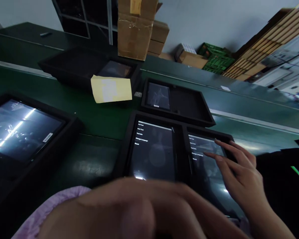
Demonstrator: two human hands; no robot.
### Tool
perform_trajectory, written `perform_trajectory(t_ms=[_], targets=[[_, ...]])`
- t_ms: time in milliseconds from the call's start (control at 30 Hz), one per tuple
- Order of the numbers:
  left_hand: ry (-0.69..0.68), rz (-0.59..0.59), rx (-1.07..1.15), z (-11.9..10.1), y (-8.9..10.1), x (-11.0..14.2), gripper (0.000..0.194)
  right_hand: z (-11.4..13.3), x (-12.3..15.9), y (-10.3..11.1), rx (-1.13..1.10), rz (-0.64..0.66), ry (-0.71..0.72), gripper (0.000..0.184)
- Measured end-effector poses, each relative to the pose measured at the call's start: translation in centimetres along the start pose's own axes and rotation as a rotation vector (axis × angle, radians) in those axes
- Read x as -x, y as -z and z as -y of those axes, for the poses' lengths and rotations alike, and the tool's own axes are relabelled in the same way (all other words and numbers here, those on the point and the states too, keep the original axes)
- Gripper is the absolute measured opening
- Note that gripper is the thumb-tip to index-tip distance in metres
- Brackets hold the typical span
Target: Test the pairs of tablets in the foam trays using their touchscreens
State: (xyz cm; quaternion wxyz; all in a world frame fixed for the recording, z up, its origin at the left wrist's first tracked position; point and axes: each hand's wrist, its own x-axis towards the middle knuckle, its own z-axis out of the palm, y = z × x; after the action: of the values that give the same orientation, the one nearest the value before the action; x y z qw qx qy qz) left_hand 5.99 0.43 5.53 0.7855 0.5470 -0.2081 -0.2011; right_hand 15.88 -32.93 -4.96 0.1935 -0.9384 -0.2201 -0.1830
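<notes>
Two tablets lie side by side in a black foam tray; each screen shows a white-lettered test menu. Over the right tablet (208, 176) is my right hand (241, 174), its fingers apart and holding nothing. The extended index fingertip is at the "Change Language" line; whether it touches the glass I cannot tell. The left tablet (154, 149) shows the same menu, its lower part hidden. My left hand (129, 212) looms blurred and very close to the camera, with a pink sleeve (57, 207) behind it. Its fingertips are out of sight, so its grip does not show.
Another black tray (189, 103) behind holds one dark tablet (158, 96). At left, a glossy tablet (22, 126) rests in its own tray. A yellow paper (112, 89) sits against a further black tray (72, 63). Cardboard boxes (134, 33) and green crates (215, 56) stand beyond the green bench.
</notes>
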Motion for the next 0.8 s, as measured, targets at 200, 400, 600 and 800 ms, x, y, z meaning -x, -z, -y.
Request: perform_trajectory(t_ms=[200,400,600,800], targets=[[0.063,-0.887,-0.617,2.4,4.9,-2.3,0.023,-1.0,0.7,-1.4,-0.007,-0.010,0.005,0.040],[0.398,-0.893,-0.726,6.5,9.5,-4.1,0.066,-0.5,0.4,-1.3,-0.066,-0.058,-0.003,0.037],[0.411,-0.861,-0.710,8.0,10.0,-4.7,0.072,-0.6,0.1,-1.0,-0.121,-0.097,-0.070,0.035],[0.364,-0.844,-0.622,8.8,10.0,-5.9,0.078,-0.8,0.0,-1.0,-0.125,-0.089,-0.097,0.035]])
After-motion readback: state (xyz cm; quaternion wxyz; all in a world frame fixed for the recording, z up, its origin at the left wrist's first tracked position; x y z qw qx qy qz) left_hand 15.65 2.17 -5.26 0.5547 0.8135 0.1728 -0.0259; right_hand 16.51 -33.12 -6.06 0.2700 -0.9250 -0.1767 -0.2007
